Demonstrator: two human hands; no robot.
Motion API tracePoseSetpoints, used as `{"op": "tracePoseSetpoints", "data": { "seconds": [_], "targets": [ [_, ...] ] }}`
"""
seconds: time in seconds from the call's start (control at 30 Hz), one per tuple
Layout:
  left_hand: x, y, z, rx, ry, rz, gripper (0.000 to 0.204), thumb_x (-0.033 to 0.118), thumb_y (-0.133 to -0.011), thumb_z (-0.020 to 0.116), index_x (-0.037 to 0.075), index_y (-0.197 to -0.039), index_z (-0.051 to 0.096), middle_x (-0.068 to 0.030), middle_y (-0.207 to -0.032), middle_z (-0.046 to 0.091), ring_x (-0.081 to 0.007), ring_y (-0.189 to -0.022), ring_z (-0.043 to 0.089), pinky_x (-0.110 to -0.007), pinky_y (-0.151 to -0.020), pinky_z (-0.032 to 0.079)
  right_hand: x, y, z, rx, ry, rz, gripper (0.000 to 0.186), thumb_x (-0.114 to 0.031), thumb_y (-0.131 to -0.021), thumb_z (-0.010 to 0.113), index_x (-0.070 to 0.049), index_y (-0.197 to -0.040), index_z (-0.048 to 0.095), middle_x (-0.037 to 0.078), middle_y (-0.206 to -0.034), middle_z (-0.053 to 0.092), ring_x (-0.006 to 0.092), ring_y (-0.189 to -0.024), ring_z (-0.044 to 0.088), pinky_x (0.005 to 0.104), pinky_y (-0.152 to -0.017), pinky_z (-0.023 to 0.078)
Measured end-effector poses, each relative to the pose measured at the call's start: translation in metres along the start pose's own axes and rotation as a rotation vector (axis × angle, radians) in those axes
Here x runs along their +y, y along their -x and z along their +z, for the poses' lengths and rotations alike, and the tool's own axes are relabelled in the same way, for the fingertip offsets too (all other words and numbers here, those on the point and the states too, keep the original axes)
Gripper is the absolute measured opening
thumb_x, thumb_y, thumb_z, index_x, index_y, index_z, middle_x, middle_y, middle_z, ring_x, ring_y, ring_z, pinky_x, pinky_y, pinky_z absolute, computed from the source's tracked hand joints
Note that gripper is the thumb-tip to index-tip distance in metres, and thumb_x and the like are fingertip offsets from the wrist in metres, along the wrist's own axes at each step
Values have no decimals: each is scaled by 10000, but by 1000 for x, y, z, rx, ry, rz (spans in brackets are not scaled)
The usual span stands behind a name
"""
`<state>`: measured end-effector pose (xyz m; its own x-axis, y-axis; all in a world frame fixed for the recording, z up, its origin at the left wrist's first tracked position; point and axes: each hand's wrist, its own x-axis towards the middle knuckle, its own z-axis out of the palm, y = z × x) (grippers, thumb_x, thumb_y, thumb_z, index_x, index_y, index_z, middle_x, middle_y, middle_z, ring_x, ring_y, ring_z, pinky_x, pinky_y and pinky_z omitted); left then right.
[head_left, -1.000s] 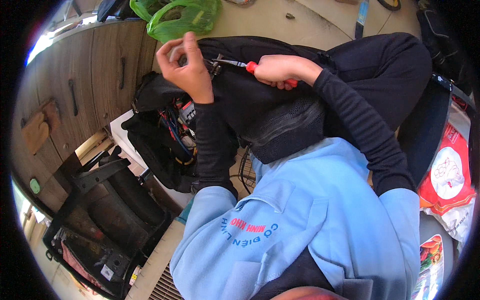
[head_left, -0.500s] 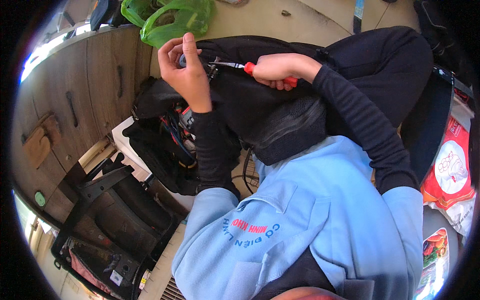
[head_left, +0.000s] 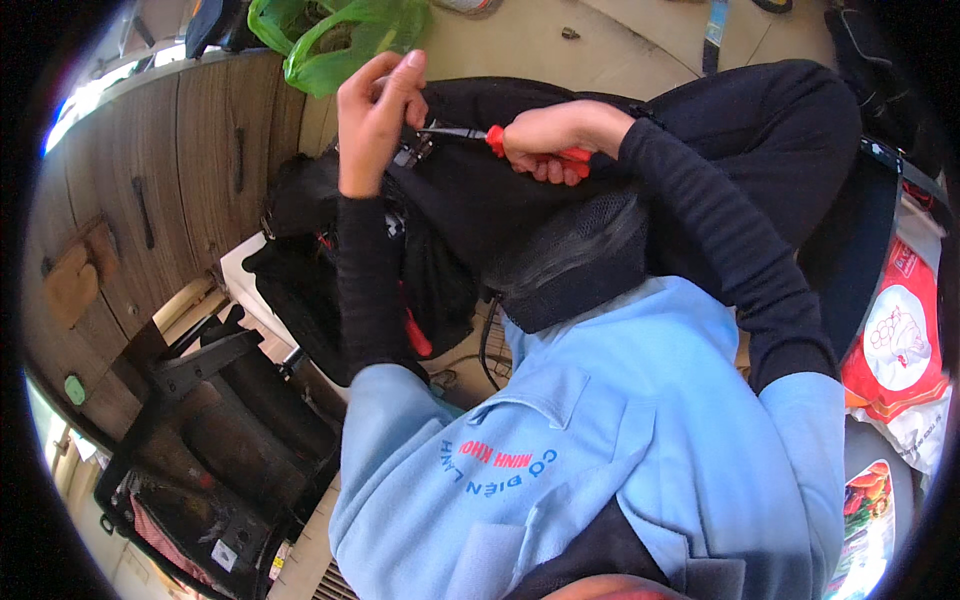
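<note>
My right hand (head_left: 545, 140) is closed round the red handles of a pair of long-nose pliers (head_left: 495, 140). The jaws of the pliers point left and reach a small dark and silvery metal part (head_left: 414, 150) above my left thigh. My left hand (head_left: 372, 120) is closed at that part, thumb up and fingers curled in. Its fingers partly hide the part, so its exact kind does not show. Black trousers (head_left: 740, 120) cover my crossed legs beneath both hands.
A green plastic bag (head_left: 350, 50) lies beyond my left hand. An open black tool bag (head_left: 300, 300) with a red-handled tool (head_left: 416, 333) sits by my left arm. Wooden cabinet doors (head_left: 150, 190) stand left, near a black plastic casing (head_left: 230, 440). Red and white packaging (head_left: 900, 320) is at right.
My left hand has shifted a little right and away from me, its wrist turned and fingers more curled. The left forearm has swung left, uncovering the red-handled tool. The pliers stay at the part.
</note>
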<state>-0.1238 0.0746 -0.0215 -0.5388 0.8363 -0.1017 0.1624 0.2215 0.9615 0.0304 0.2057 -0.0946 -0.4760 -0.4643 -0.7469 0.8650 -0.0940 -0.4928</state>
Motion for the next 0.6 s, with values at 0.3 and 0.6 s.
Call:
{"op": "tracePoseSetpoints", "data": {
  "seconds": [0.3, 0.6],
  "targets": [
    [6, 14, 22, 275, 115, 36, 338, 132, -864, 762, 58, -762, 447, 4, -562, 506, -50, -431, 466, -207, -406, 330, -1, 6, 4, 37, 62, 25, 116, -134, -675, 503, -110, -638, 395, -37, -589, 347, 86, -432, 348, 266, -408, 294],
    [17, -26, -21, -711, 160, -355, 296, 202, -928, 687, 49, -789, 476, 21, -565, 499, -39, -446, 401, -223, -421, 303, 3, 2, 4, -69, -25, 29, 82, -123, -692, 484, -117, -704, 402, -29, -615, 350, 90, -450, 341, 260, -425, 301]
  ]
}}
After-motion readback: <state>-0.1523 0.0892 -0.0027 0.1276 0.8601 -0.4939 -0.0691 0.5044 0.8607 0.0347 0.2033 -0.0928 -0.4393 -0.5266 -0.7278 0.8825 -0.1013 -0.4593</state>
